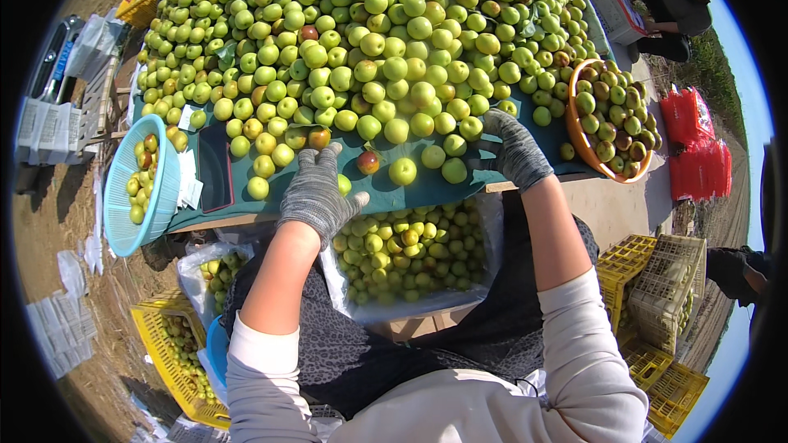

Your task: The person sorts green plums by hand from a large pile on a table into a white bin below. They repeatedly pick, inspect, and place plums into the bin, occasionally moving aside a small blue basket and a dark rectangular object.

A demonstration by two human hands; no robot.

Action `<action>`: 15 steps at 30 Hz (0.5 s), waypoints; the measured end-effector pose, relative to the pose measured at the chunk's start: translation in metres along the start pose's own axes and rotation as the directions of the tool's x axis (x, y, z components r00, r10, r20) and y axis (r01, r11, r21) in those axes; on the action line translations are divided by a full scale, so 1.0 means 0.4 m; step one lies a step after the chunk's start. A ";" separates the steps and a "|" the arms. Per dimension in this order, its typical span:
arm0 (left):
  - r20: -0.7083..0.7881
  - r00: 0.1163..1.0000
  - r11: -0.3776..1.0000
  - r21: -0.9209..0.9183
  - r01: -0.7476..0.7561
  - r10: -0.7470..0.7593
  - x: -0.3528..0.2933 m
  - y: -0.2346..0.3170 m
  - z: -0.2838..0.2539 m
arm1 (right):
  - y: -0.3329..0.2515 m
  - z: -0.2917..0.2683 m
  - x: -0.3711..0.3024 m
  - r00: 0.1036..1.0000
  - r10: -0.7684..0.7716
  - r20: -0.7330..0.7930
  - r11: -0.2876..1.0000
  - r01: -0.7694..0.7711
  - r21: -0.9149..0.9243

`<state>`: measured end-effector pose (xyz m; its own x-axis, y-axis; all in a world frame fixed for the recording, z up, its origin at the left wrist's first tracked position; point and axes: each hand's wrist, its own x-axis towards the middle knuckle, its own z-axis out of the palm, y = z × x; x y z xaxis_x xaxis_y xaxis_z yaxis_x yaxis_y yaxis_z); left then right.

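One gloved left hand [316, 197] has its thumb wide of the fingers, a green fruit [344, 184] between, gripped or not I cannot tell; the gloved right hand [519, 150] splays its fingers wide. Just beyond the fingertips spreads the fruit pile [376, 3]; below them, a lined box [410, 309]; to their right, an orange basket [577, 130].

Gloved left hand [316, 193], one; gloved right hand [519, 150], one; green fruit [402, 171], beyond counting; blue basins [168, 180], two, one mostly hidden; orange basin [576, 127] of fruit, one; dark shallow tray [216, 168], one; plastic-lined box [402, 309] of fruit, one; red bundles [700, 171], two; yellow crates [677, 398], at least four.
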<state>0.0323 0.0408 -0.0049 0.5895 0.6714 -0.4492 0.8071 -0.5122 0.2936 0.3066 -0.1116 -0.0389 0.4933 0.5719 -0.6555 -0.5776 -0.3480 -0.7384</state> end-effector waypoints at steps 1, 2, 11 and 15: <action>0.074 0.997 1.000 -0.016 0.009 -0.007 -0.001 0.021 0.002 | -0.003 -0.011 -0.001 0.999 0.012 0.042 0.999 -0.010 -0.045; 0.122 0.991 0.997 0.044 0.057 -0.062 0.006 0.040 0.005 | -0.003 -0.018 0.000 0.997 0.066 0.049 0.995 -0.063 -0.072; 0.140 0.989 0.948 -0.318 0.006 0.041 0.100 0.106 0.089 | 0.021 0.026 0.031 0.903 0.280 0.327 0.951 -0.307 0.034; 0.099 0.987 0.925 -0.371 -0.078 0.123 0.104 0.133 0.103 | 0.034 0.049 0.018 0.787 0.294 0.543 0.919 -0.388 0.065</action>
<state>0.0984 0.0192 -0.0426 0.6779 0.5470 -0.4911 0.7132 -0.3274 0.6198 0.2897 -0.0978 -0.0505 -0.1344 0.7509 -0.6466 -0.7647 -0.4936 -0.4142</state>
